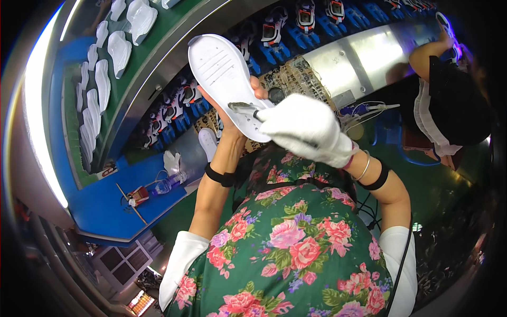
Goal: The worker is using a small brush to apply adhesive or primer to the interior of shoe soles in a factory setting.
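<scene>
A white shoe sole (222,74) is held up by my left hand (258,89), bare, its fingers wrapped round the edges from behind. The sole's inner face is turned up, with ribs toward the far end and small holes toward the near end. In a white knit glove, my right hand (303,127) is closed round a small brush (245,109), whose dark bristles lie against the sole's near half. The glove hides the brush's handle and covers part of the sole's right edge.
White soles (119,53) lie on a green conveyor at left. Beyond my hands, shoe uppers (272,33) stand on blue holders along a rack. Another white sole (208,142) rests beside my left wrist. A blue table (100,203) carries a bottle. Another person (449,100) works at right.
</scene>
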Demonstrator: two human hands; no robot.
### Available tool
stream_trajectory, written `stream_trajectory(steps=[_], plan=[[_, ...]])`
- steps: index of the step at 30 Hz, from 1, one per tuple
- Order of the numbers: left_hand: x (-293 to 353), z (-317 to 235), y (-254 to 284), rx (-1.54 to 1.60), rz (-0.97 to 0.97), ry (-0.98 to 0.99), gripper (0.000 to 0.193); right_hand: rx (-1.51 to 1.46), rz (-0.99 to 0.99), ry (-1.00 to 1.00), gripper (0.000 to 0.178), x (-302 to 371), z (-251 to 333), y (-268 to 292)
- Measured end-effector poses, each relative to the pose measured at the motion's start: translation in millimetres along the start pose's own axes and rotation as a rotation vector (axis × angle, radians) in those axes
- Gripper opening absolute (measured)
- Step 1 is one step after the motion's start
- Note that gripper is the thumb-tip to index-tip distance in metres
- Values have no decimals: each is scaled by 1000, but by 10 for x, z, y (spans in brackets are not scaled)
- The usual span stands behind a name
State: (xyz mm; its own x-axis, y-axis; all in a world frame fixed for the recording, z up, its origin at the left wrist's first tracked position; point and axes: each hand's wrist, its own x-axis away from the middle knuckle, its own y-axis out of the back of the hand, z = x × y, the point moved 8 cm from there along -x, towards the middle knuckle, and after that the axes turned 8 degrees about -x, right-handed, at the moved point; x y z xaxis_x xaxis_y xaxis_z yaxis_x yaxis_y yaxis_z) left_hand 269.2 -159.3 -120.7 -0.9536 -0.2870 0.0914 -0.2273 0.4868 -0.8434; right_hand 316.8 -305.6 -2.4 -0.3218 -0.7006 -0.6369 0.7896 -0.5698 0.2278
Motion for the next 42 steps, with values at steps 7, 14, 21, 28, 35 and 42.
stream_trajectory(steps=[7, 14, 21, 28, 35, 42], plan=[[-57, 4, -88, 109, -82, 121, 107, -280, 18, -40, 19, 46, 51, -49], [-137, 33, 35, -84, -92, 217, 110, 51, 60, 59, 29, 228, 176, -160], [-144, 122, -87, -195, 66, 313, 109, -109, -30, -32, 25, 275, 111, 30], [-300, 277, -94, -226, 63, 554, 109, -66, 69, 13, 27, 433, 173, -141], [-298, 443, -210, -222, 197, 771, 108, 91, -30, 47, 22, 430, 159, 82], [-159, 600, -180, -263, 218, 954, 105, -127, 31, 11, 16, 524, 225, -43]])
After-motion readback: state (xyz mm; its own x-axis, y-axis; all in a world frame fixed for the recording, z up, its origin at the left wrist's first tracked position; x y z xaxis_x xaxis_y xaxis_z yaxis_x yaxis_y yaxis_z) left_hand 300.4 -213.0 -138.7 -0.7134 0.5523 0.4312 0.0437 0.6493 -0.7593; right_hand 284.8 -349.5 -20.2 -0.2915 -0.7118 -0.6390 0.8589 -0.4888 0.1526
